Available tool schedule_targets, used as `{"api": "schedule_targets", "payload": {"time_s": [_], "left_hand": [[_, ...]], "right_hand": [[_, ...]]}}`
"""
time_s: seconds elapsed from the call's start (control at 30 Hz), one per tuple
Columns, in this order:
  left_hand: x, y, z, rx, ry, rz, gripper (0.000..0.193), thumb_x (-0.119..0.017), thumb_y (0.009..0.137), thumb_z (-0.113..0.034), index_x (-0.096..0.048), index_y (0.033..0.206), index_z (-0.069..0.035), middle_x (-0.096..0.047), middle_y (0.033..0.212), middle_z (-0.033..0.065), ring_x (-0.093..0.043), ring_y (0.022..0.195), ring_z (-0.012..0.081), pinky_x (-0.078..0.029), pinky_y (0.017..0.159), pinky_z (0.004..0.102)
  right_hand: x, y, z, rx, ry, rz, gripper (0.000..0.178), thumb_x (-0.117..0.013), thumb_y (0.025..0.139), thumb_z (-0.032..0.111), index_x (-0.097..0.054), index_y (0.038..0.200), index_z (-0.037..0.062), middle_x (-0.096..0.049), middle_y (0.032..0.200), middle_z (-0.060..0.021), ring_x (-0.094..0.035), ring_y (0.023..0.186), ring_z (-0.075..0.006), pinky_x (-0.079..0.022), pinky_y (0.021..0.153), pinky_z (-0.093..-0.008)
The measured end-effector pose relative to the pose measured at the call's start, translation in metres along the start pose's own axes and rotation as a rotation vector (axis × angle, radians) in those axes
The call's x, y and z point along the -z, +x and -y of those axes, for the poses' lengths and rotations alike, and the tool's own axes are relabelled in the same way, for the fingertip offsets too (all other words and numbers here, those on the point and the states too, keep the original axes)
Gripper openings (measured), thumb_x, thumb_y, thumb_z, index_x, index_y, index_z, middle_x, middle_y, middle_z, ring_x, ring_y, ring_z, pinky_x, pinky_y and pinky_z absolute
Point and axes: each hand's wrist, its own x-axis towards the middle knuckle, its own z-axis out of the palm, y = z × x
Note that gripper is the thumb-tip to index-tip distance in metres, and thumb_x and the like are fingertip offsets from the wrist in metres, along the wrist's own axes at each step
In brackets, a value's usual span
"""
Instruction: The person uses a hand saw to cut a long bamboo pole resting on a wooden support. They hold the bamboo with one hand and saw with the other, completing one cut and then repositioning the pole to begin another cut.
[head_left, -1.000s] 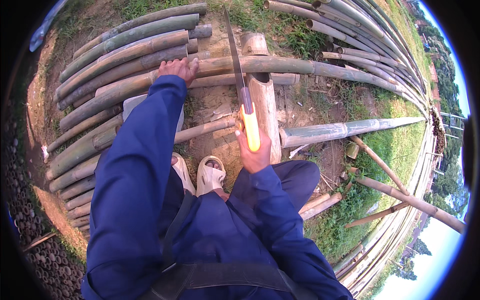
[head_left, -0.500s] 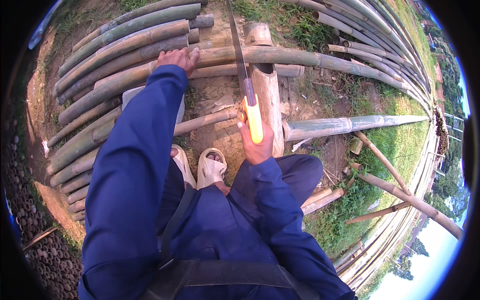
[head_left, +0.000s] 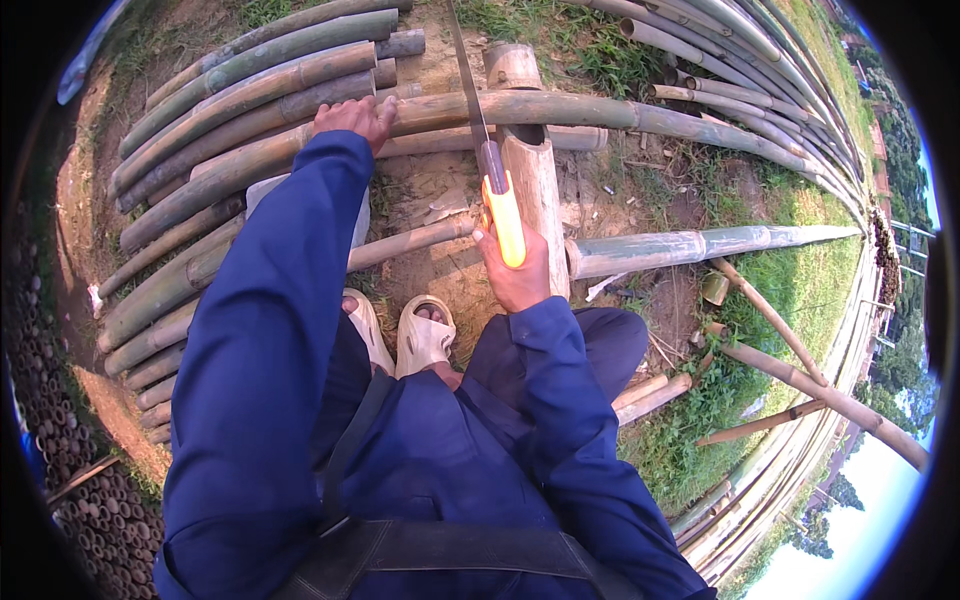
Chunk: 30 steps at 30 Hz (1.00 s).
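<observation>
A long bamboo pole [head_left: 560, 107] runs across in front of me, lying over a thick bamboo support [head_left: 537, 195]. My left hand [head_left: 355, 120] is closed over the pole left of the middle, pressing from above. In my right hand [head_left: 520, 272] is the yellow handle of a handsaw [head_left: 508, 222]. Its long thin blade [head_left: 467, 75] points away from me and crosses the pole just left of the support. How deep the teeth sit in the bamboo I cannot tell.
Cut bamboo lengths [head_left: 250, 115] lie in rows at the left. A thick green pole [head_left: 690, 250] extends right from the support. Long poles [head_left: 740, 45] are stacked at the far right. A short bamboo piece [head_left: 415, 242] lies before my sandals [head_left: 425, 335].
My right hand and the saw have moved slightly away from me, the blade sliding farther across the pole. My left hand keeps its place on the pole.
</observation>
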Motion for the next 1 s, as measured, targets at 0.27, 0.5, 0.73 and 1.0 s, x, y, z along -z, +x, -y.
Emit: {"api": "schedule_targets", "payload": {"time_s": [0.27, 0.5, 0.73, 1.0], "left_hand": [[-0.002, 0.0, 0.009, 0.035, 0.051, 0.022, 0.066, -0.032, 0.104, -0.058, -0.073, 0.115, -0.008, -0.075, 0.107, 0.0199, -0.07, 0.108, 0.0345, -0.043, 0.105, 0.0474], [0.002, 0.004, -0.001, 0.006, -0.002, -0.011, 0.065, -0.032, 0.104, -0.058, -0.073, 0.115, -0.009, -0.075, 0.107, 0.0184, -0.07, 0.107, 0.0337, -0.043, 0.105, 0.049], [-0.002, -0.001, 0.009, 0.021, 0.027, -0.002, 0.065, -0.032, 0.105, -0.058, -0.072, 0.114, -0.008, -0.075, 0.106, 0.0193, -0.07, 0.108, 0.0346, -0.043, 0.105, 0.0484], [0.001, 0.004, -0.006, -0.013, -0.022, 0.016, 0.065, -0.031, 0.105, -0.057, -0.072, 0.116, -0.007, -0.075, 0.107, 0.0212, -0.07, 0.108, 0.0357, -0.043, 0.107, 0.0487]], "right_hand": [[0.034, -0.138, 0.008, -0.12, -0.071, -0.036, 0.04, -0.07, 0.091, 0.0, -0.064, 0.131, -0.005, -0.07, 0.085, -0.0083, -0.062, 0.073, -0.01, -0.053, 0.071, -0.0282], [-0.011, 0.037, 0.002, 0.079, -0.008, -0.04, 0.01, -0.073, 0.094, 0.005, -0.066, 0.093, -0.0021, -0.058, 0.074, 0.0008, -0.051, 0.067, -0.0067, -0.044, 0.06, -0.0268], [0.036, -0.153, 0.026, -0.067, -0.138, -0.08, 0.027, -0.073, 0.091, 0.002, -0.066, 0.116, -0.0052, -0.068, 0.083, -0.0096, -0.062, 0.071, -0.0147, -0.053, 0.071, -0.0325], [-0.019, 0.03, -0.006, 0.122, -0.011, -0.107, 0.012, -0.071, 0.092, 0.005, -0.063, 0.089, -0.0027, -0.061, 0.073, -0.0103, -0.057, 0.064, -0.0158, -0.048, 0.061, -0.0327]]}}
